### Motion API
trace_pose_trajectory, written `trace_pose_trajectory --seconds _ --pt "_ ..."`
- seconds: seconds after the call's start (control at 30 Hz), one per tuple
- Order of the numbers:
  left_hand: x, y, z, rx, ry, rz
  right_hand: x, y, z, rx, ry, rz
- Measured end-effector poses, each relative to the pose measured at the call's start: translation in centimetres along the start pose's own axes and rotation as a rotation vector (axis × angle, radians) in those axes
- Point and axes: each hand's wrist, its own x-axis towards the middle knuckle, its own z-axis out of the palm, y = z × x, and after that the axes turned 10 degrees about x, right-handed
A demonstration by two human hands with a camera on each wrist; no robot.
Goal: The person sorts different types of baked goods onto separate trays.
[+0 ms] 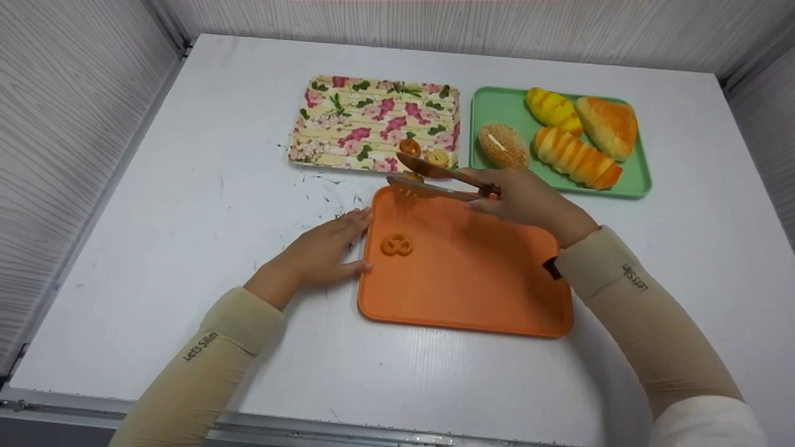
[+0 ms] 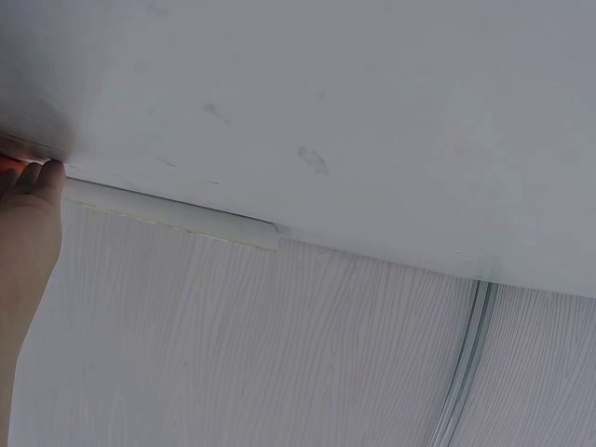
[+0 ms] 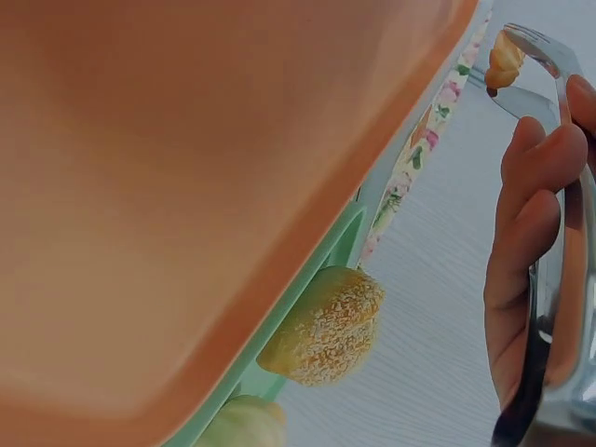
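Note:
My right hand (image 1: 528, 198) grips a pair of metal tongs (image 1: 442, 172) over the far edge of the orange tray (image 1: 472, 285). Between the tong tips, a small golden-brown cookie (image 3: 505, 61) is held up, clear in the right wrist view. My left hand (image 1: 323, 251) rests at the orange tray's left edge, its fingertips and thumb touching the rim. A pretzel-shaped cookie (image 1: 397, 244) lies in that tray towards the left. Behind the tongs, a brown pretzel cookie (image 1: 409, 147) and a pale round cookie (image 1: 436, 158) sit on the floral tray (image 1: 335, 112).
At the back right stands a green tray (image 1: 500, 102) with a sesame bun (image 1: 503, 146), a yellow bread roll (image 1: 551, 112), a ridged loaf (image 1: 577, 158) and a triangular bread (image 1: 608, 127). Wood-grain panels (image 1: 435, 22) wall off the white table (image 1: 155, 186).

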Motion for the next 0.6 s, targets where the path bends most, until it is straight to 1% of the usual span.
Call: trace_pose_trajectory --seconds 0.13,0.37,0.6 --pt "0.0 0.0 0.0 0.001 0.012 0.013 1.0 -0.3 0.0 0.010 0.009 0.019" --pt "0.1 -0.1 0.1 0.009 0.018 0.021 3.1 -0.8 0.5 -0.039 0.027 0.027" --pt "-0.1 -0.1 0.0 -0.006 0.024 0.024 4.9 -1.4 1.3 -0.043 0.068 0.092"
